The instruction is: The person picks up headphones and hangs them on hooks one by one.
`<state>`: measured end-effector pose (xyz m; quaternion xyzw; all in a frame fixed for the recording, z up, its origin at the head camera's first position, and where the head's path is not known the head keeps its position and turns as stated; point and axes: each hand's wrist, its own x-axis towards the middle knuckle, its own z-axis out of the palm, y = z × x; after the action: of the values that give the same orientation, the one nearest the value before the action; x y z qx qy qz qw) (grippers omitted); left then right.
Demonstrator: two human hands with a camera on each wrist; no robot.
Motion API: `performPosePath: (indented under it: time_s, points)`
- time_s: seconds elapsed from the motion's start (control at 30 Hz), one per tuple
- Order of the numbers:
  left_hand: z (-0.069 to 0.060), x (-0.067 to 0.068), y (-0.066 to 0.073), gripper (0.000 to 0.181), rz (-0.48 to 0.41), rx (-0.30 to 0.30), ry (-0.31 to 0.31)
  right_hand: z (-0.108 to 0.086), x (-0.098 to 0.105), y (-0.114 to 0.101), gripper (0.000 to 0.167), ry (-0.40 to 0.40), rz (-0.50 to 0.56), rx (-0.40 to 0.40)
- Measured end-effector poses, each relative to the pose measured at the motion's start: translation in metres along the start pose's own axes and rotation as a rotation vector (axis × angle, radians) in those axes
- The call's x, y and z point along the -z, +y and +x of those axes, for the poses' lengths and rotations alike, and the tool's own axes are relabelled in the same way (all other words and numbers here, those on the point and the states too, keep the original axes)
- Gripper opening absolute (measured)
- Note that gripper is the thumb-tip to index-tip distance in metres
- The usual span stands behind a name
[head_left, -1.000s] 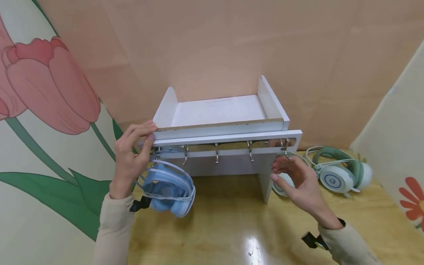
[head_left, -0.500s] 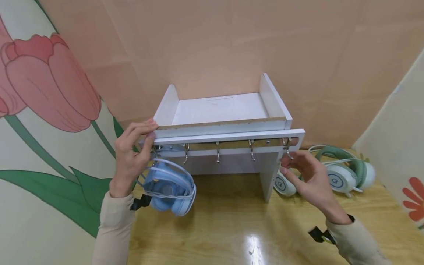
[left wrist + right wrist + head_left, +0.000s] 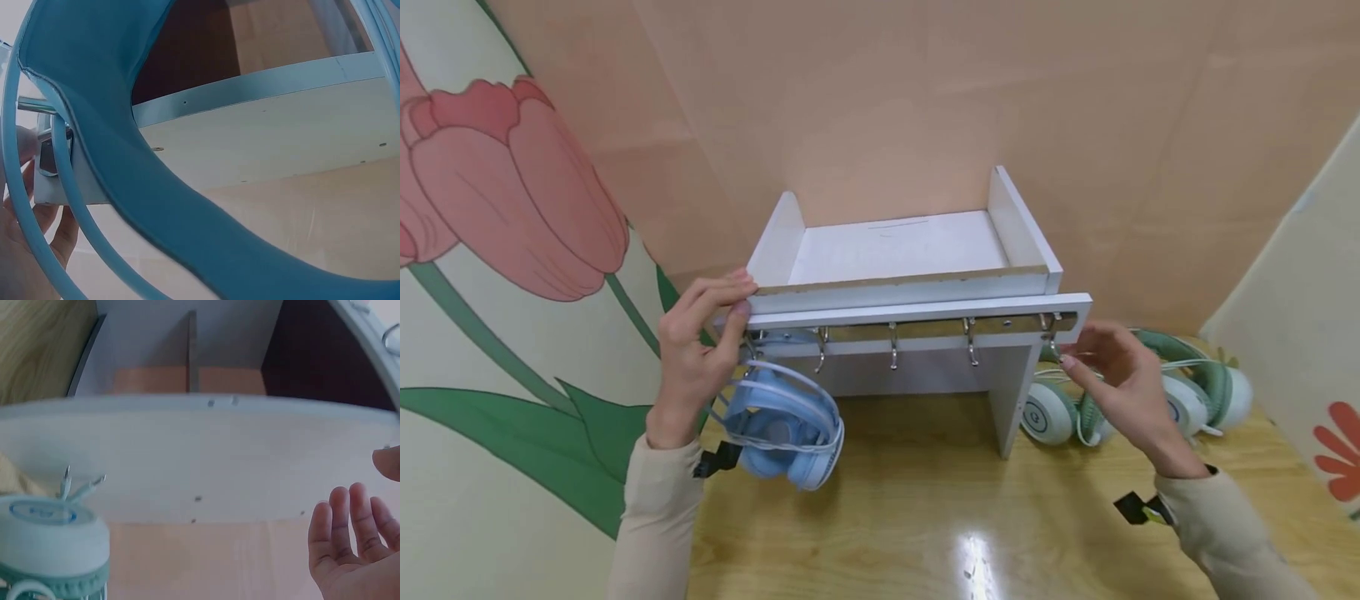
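A white shelf (image 3: 895,250) carries a hook rail (image 3: 917,315) with several metal hooks along its front. My left hand (image 3: 696,358) pinches the rail's left end, thumb in front and fingers over the top. Light blue headphones (image 3: 808,468) hang from the leftmost hook just below; their padded headband (image 3: 94,125) fills much of the left wrist view. My right hand (image 3: 1123,387) is beside the rightmost hook (image 3: 1054,342), holding nothing. In the right wrist view its fingers (image 3: 359,519) are loosely bent, with the thumb apart from them.
White-and-green headphones (image 3: 1047,414) lie on the wooden table (image 3: 880,517) right of the shelf, partly behind my right hand. Another green pair (image 3: 1221,387) lies farther right. A tulip-printed panel (image 3: 497,192) borders the left; a pale panel (image 3: 1307,317) borders the right.
My right hand has moved right, away from the rightmost hook, uncovering more of the nearer green headphones. My left hand and the blue headphones stay in place.
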<state>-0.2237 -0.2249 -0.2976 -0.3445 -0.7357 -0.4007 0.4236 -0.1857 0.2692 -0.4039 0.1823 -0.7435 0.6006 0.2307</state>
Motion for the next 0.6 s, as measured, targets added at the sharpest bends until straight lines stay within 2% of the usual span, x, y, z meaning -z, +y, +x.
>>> performPosePath:
  time_s: [0.3, 0.6]
  points:
    - [0.0, 0.001, 0.001, 0.025, -0.004, 0.006, -0.009, 0.009, 0.012, 0.014, 0.036, 0.03, -0.148, -0.093]
    - [-0.001, -0.001, 0.0, 0.026, -0.015, 0.0, -0.002, 0.013, 0.014, 0.032, 0.038, 0.018, -0.19, -0.152]
